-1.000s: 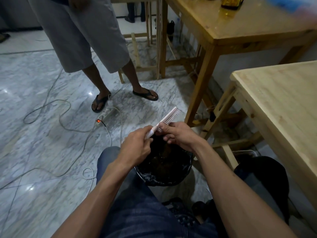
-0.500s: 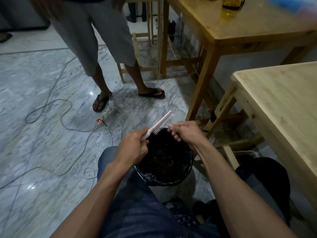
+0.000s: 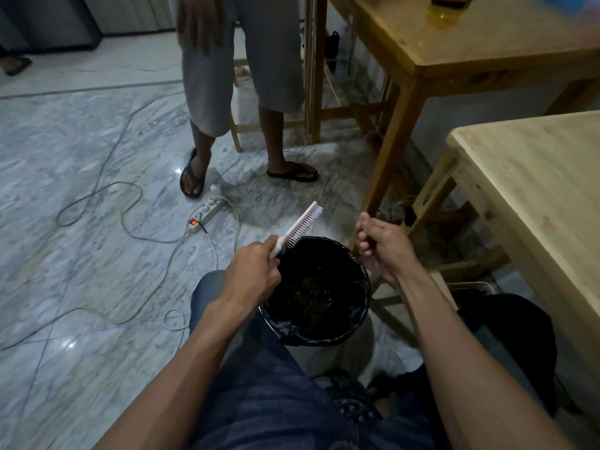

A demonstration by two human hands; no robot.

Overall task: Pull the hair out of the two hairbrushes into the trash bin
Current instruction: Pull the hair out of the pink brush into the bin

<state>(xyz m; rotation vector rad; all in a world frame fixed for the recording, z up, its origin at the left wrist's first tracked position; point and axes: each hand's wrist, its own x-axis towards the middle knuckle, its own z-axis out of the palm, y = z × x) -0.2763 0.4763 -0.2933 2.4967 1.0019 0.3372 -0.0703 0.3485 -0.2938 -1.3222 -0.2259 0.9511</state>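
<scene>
Overhead, left hand [image 3: 251,271] grips the hairbrush [image 3: 300,227] above the bin [image 3: 316,289] on marble floor [image 3: 81,254]; right hand [image 3: 381,243] pinched closed.

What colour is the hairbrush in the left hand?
Pale pink-white, seen in the head view: hairbrush held by the left hand.

No words, numbers, labels or brand names can be read anywhere in this view. The amber glass bottle [image 3: 449,0] at the top edge, on the darker wooden table [image 3: 480,43], is cut off, so any label on it cannot be seen. The white power strip [image 3: 207,214] on the marble floor shows only a small red light, and no letters can be made out on it.
</scene>
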